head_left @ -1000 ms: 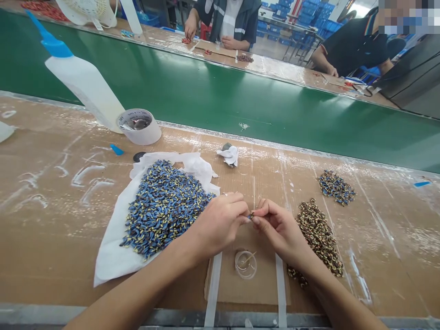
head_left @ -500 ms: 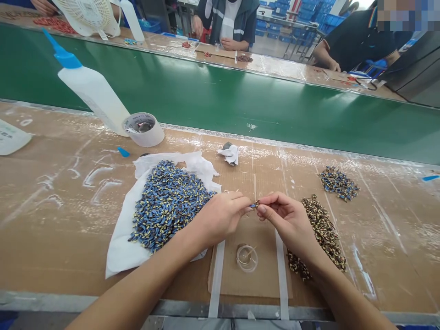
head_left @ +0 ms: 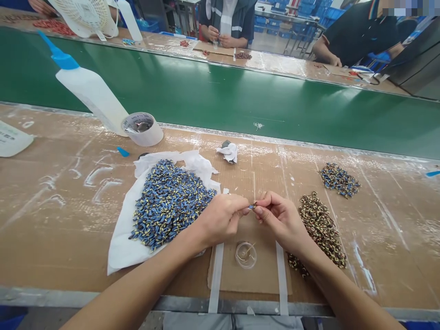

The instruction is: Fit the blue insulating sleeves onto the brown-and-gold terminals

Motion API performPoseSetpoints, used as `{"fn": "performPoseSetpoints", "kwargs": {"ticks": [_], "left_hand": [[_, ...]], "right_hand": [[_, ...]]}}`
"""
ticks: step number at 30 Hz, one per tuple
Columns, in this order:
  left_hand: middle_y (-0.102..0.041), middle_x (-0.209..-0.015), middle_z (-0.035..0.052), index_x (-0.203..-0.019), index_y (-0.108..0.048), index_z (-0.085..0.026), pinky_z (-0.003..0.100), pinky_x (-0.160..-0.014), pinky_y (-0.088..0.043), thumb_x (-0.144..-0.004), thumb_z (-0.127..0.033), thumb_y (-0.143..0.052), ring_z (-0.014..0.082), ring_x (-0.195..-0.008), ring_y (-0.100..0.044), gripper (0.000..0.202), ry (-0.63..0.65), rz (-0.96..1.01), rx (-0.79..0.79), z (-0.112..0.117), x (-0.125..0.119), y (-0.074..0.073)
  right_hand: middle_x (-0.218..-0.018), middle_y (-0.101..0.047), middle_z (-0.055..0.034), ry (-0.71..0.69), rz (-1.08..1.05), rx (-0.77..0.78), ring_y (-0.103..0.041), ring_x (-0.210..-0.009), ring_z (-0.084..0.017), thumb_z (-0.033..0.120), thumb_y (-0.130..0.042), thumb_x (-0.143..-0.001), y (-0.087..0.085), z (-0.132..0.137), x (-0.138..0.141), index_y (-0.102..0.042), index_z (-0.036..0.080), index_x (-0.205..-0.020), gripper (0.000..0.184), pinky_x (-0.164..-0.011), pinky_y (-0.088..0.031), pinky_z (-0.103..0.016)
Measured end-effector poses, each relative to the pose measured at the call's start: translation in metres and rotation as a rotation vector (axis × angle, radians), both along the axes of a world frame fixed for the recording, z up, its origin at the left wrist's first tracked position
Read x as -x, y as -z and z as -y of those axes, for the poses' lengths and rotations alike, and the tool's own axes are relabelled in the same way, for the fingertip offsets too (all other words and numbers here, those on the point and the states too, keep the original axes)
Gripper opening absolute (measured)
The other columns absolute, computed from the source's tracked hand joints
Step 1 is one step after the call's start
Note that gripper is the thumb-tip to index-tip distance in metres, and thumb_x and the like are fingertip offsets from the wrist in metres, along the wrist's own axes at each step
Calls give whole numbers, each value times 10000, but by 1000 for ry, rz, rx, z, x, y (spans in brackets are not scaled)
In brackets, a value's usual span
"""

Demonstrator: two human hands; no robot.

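Observation:
My left hand (head_left: 222,217) and my right hand (head_left: 280,217) meet fingertip to fingertip above a taped-down cardboard square (head_left: 264,275). Both pinch one tiny blue and brown piece (head_left: 252,206) between them. A large heap of small blue and yellow pieces (head_left: 168,201) lies on a white cloth (head_left: 123,247) just left of my left hand. A heap of brown pieces (head_left: 319,229) lies right of my right hand. A small clear dish (head_left: 245,255) with a thin stick in it sits below the hands.
A smaller blue pile (head_left: 338,178) lies at the right. A white squeeze bottle with blue nozzle (head_left: 89,91), a tape roll (head_left: 141,128) and a crumpled white rag (head_left: 228,152) stand behind. A green conveyor belt (head_left: 240,101) runs across; other people work at the far bench.
The hands stay pinched together on the small piece, with only slight finger shifts. The view has tilted a little, so the table items sit slightly differently in frame.

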State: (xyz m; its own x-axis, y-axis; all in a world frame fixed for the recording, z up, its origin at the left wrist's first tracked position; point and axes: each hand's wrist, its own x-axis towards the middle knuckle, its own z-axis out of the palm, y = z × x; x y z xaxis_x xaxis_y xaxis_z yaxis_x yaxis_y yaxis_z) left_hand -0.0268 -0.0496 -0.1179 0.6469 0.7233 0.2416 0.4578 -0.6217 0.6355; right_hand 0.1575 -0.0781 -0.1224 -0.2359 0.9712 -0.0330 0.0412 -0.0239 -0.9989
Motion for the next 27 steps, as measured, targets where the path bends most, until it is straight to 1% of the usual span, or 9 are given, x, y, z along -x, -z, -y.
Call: {"fn": "performPoseSetpoints", "kwargs": {"ticks": [5,9,12,14,19,23,27], "left_hand": [[-516,-586,1,-631,-493,-167,243,-540,-326,-830,-101,-393,132,-550,-447,232,-10,-44,-36,-1,0,3],[-539,-596,8,-651,-505,-172,249,-538,-329,-776,-69,-405,143,-561,-474,191,14,-93,-87,-1,1,4],[-536,-590,5,-651,-498,-176,253,-531,-318,-727,-47,-411,147,-552,-474,174,4,-118,-118,-1,1,6],[-536,-589,4,-652,-494,-176,254,-532,-315,-719,-41,-414,147,-551,-477,171,-6,-123,-127,0,1,7],[-545,-607,9,-670,-502,-168,253,-540,-326,-814,-73,-402,145,-561,-487,199,-21,-107,-132,1,0,4],[-583,-695,36,-752,-543,-151,251,-585,-369,-863,-81,-362,153,-633,-518,224,-34,-91,-98,1,0,-3],[-575,-722,31,-786,-540,-148,254,-606,-368,-906,-120,-370,149,-656,-506,210,-44,-87,-46,1,0,-7]], "right_hand": [[-708,-534,4,-12,42,-12,-528,-640,-135,348,-600,-883,2,1,1,-538,194,-785,192,-585,-436,-267],[-698,-537,6,-24,69,-39,-523,-638,-135,328,-579,-897,5,1,2,-525,197,-779,184,-587,-429,-266],[-705,-531,6,-26,70,-30,-528,-645,-136,320,-572,-901,8,2,2,-519,201,-778,179,-589,-435,-266],[-713,-529,6,-26,67,-27,-532,-649,-136,310,-569,-902,10,2,2,-518,202,-782,169,-589,-440,-267],[-697,-540,11,1,25,-35,-530,-634,-124,280,-589,-890,7,0,2,-546,197,-789,137,-580,-444,-265],[-732,-626,-4,24,-47,40,-584,-654,-120,280,-654,-849,-3,-5,-2,-621,190,-850,96,-619,-495,-271],[-785,-685,-20,14,-92,117,-630,-699,-124,296,-698,-817,-7,-9,-5,-664,186,-893,138,-688,-527,-283]]}}
